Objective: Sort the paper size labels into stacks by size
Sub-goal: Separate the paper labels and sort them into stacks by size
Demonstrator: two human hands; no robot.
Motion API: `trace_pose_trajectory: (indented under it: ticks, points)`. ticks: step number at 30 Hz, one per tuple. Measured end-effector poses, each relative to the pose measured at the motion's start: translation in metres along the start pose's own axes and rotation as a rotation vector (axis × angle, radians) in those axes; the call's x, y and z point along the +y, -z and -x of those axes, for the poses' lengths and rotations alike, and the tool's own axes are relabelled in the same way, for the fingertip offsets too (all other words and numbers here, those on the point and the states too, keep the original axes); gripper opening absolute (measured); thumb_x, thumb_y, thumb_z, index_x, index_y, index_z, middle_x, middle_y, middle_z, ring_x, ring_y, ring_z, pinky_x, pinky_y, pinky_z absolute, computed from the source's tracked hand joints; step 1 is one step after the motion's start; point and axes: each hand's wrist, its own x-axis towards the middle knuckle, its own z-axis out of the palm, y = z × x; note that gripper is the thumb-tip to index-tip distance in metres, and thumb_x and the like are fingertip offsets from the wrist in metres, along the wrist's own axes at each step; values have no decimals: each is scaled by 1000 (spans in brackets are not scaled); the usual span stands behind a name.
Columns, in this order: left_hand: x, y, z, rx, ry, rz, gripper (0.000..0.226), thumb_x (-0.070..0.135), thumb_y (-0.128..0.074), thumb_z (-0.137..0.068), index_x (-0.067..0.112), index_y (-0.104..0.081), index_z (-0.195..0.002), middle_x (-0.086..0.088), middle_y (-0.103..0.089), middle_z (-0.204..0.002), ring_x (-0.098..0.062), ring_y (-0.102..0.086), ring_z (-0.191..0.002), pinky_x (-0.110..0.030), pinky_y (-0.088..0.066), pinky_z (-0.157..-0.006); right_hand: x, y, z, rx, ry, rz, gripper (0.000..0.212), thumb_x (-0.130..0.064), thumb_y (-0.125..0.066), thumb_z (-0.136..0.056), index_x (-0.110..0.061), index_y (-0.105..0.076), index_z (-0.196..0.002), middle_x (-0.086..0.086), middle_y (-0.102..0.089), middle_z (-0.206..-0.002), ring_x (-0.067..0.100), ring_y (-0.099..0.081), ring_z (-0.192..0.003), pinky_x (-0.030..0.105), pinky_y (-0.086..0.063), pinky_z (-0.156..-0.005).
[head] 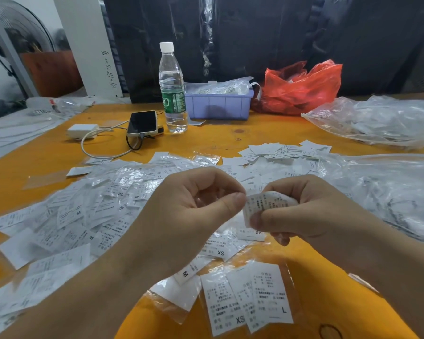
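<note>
White paper size labels, several in clear sleeves and marked XL, S, M, XS and L, lie scattered over the orange table. My right hand grips a small curled bunch of labels above the pile. My left hand is beside it, with thumb and forefinger pinching the bunch's left edge. Near the front edge lie a few flat labels, one marked XS and one marked L. A looser heap of labels sits further back on the right.
A water bottle, a phone with cable and white charger, a purple bin and a red plastic bag stand at the back. Clear plastic bags lie on the right, with a fan at far left.
</note>
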Motion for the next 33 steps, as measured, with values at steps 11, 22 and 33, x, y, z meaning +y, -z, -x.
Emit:
trace_pose_trajectory:
  ticks: [11, 22, 33]
  points:
    - [0, 3, -2, -78, 92, 93, 15, 42, -71, -80, 27, -74, -81, 5, -70, -72, -2, -60, -64, -15, -49, -59, -1, 1, 2, -35, 8, -175, 7, -18, -71, -69, -11, -74, -70, 8, -61, -68, 15, -50, -55, 23, -46, -51]
    - [-3, 3, -2, -105, 147, 148, 18, 38, -64, -77, 24, -73, -79, 4, -67, -69, -2, -57, -62, -13, -46, -58, -1, 1, 3, -34, 62, -144, 7, -16, -69, -72, -12, -75, -70, 8, -63, -68, 15, -50, -56, 23, -46, -52]
    - [-2, 3, -2, -116, 151, 148, 19, 39, -65, -76, 23, -74, -81, 1, -67, -71, -5, -58, -64, -13, -46, -57, -1, 0, 3, -1, 69, -104, 16, -16, -76, -72, -2, -68, -69, 9, -56, -61, 13, -49, -54, 24, -44, -51]
